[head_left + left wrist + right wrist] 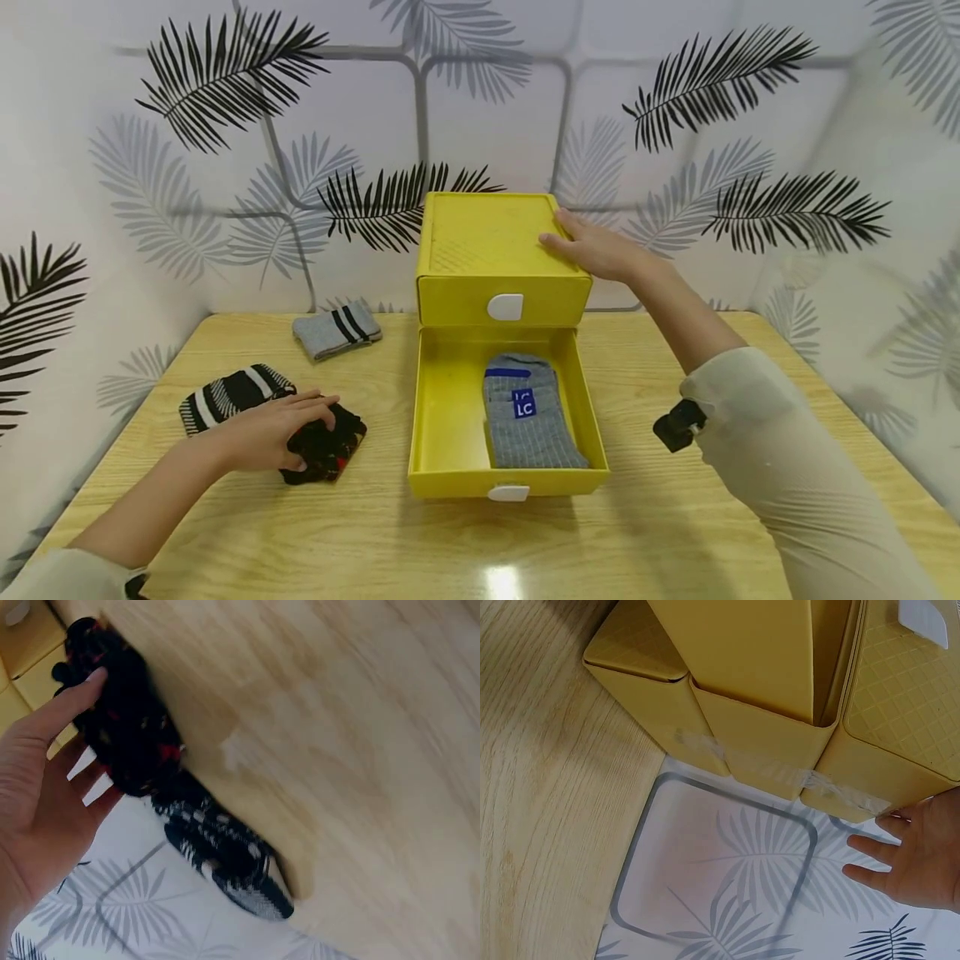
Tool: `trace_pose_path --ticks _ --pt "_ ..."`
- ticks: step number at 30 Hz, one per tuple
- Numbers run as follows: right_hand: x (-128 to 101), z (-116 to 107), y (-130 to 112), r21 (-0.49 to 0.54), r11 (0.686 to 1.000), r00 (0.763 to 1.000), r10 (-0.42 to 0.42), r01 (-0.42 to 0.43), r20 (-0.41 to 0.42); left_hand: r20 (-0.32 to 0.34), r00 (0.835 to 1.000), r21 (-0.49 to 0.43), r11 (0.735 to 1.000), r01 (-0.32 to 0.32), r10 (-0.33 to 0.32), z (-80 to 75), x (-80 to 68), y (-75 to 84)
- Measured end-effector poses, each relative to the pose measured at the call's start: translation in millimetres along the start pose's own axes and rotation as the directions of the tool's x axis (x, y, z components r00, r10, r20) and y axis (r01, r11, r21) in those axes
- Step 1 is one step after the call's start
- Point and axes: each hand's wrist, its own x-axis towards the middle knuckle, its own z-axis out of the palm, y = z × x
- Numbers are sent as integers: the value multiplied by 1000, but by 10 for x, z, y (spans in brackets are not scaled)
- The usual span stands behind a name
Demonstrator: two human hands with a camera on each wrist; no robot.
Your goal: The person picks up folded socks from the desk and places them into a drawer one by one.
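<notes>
— So, what is your left hand (273,429) on?

— Your left hand lies on the dark sock bundle (324,446) at the left of the desk (660,517). Its fingers (64,709) curl loosely over the black-and-red cloth, the thumb beneath its near edge. A striped black-and-white sock (228,396) lies touching that bundle on its left, and a grey sock with black stripes (337,331) sits well behind.

— And in the middle?

— The yellow drawer box (498,250) stands with its lower drawer (438,417) pulled out; a folded grey sock (528,412) lies inside.

— My right hand (592,247)?

— It rests flat on the box's top right edge, fingers (874,846) straight and slightly spread, gripping nothing.
</notes>
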Motion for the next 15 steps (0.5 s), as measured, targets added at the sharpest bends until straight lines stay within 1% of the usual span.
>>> trace_pose_path --ticks 3,6,8,11,13,15 --pt "-3 4 -6 4 1000 1000 1 -1 -1 -40 999 38 999 18 -16 64 101 -14" --pt "-6 4 -10 4 1000 1000 3 -3 -1 -112 992 106 992 71 -59 125 244 4" --pt "-9 2 -11 6 1000 1000 0 0 -1 -154 983 141 982 126 -104 159 358 29" --pt "-14 0 -11 10 1000 1000 -1 1 -1 -199 961 163 961 224 -190 191 521 71" --pt "-15 -1 -11 13 1000 1000 -3 3 -1 -207 948 155 949 276 -242 195 603 93" --pt "-15 -1 -10 14 1000 1000 -2 2 -1 -193 940 108 946 305 -281 179 653 93"
